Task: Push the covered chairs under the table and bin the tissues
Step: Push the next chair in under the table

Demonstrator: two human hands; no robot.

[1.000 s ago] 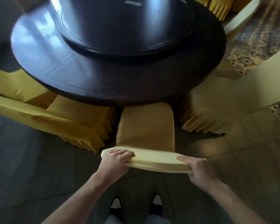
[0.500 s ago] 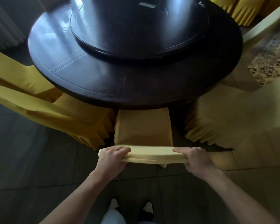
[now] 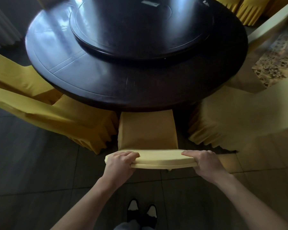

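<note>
My left hand [image 3: 121, 161] and right hand [image 3: 204, 161] are both closed over the top edge of the covered chair [image 3: 148, 135] at lower centre, one at each end so it pushes straight under the dark round counter [image 3: 96, 80]. I see no tissues.

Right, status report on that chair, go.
Left hand and right hand both gripping top of middle chair's backrest. Seat tucked under dark round table. Covered chairs close on each side; no tissues in view.

The dark table [image 3: 106, 83] hides the middle chair's seat [image 3: 147, 130]; its far rim is cut off.
</note>
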